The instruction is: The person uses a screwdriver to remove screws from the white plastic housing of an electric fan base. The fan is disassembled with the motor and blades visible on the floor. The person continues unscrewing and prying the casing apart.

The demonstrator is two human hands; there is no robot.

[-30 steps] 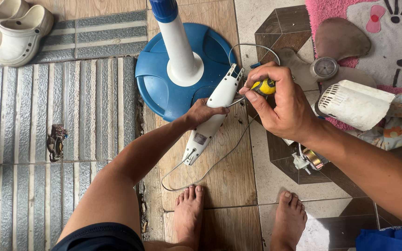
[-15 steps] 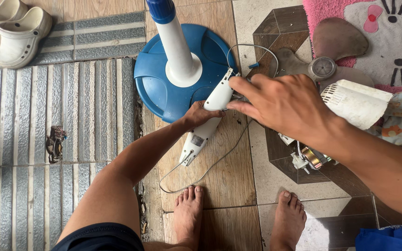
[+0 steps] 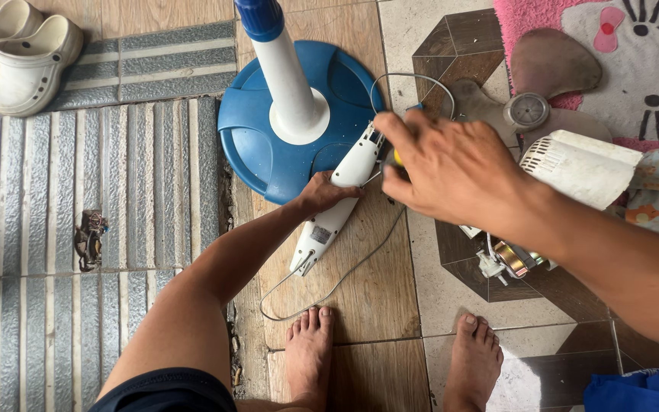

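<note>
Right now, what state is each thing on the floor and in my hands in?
White housing: held by left hand.
Screwdriver: mostly hidden in right hand.
Fan base: upright, pole attached.
Fan blade: detached, lying flat.
Motor cover: off, on its side.

Two white clogs (image 3: 20,49), one blue fan base (image 3: 268,152), one fan blade (image 3: 532,84), two bare feet (image 3: 390,358), one pink mat (image 3: 634,53).

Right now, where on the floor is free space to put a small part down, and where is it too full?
Free: the grey ribbed tiles left of the blue fan base, between the white clogs and the left arm; also the wood tile ahead of the feet, crossed only by a thin cord. Crowded: right side, around the fan blade, white motor cover and motor parts.
</note>
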